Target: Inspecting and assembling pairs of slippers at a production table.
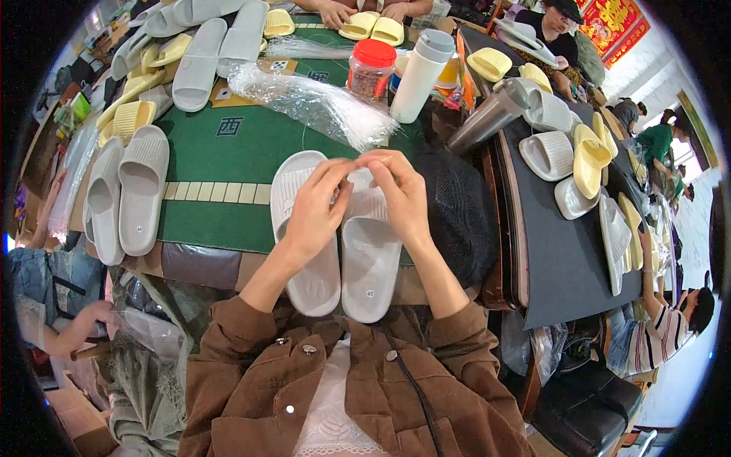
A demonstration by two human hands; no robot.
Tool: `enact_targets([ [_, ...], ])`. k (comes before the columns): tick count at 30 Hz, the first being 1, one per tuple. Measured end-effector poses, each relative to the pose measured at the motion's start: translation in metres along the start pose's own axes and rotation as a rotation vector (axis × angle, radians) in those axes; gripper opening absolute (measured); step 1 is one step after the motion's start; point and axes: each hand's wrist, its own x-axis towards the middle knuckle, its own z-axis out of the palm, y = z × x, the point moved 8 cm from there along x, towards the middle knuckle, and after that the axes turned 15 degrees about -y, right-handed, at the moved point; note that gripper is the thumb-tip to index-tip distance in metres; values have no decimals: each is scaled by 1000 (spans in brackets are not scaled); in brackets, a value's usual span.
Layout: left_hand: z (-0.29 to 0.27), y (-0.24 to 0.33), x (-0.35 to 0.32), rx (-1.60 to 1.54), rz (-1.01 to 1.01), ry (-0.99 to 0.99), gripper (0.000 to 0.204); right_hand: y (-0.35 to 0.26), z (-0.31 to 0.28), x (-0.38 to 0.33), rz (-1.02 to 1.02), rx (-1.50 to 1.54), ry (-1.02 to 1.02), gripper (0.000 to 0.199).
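Observation:
A pair of light grey slide slippers lies side by side at the table's front edge: the left slipper [314,286] and the right slipper [371,266]. Above their straps, my left hand [316,206] and my right hand [397,194] meet, thumbs and fingers pinched together. Whatever is between the fingertips is too small to make out. Just beyond my hands, a bundle of thin clear plastic strands [312,99] lies partly in a clear bag. Another grey slipper pair [143,190] rests on the left of the green table mat [205,145].
A red-lidded jar [371,68], a white bottle [420,76] and a steel tumbler [487,114] stand at the back right. Grey and yellow slippers are heaped at the far left. More slippers [548,156] lie on a dark table [563,251] at right. Co-workers sit around.

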Motion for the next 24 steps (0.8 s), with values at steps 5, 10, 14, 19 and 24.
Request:
enact_targets([
  [5, -7, 17, -19, 88, 28, -33, 15, -16, -10, -31, 48, 328, 11, 25],
  [10, -40, 32, -50, 414, 185, 11, 19, -51, -45, -60, -108, 429, 64, 26],
  [14, -50, 39, -72, 541, 177, -26, 22, -60, -83, -85, -104, 384, 114, 28],
  [19, -22, 62, -101, 428, 254, -176, 23, -45, -48, -90, 260, 190, -50, 34],
  [24, 6, 45, -118, 289, 152, -289, 19, -7, -1, -99, 417, 190, -242, 16],
])
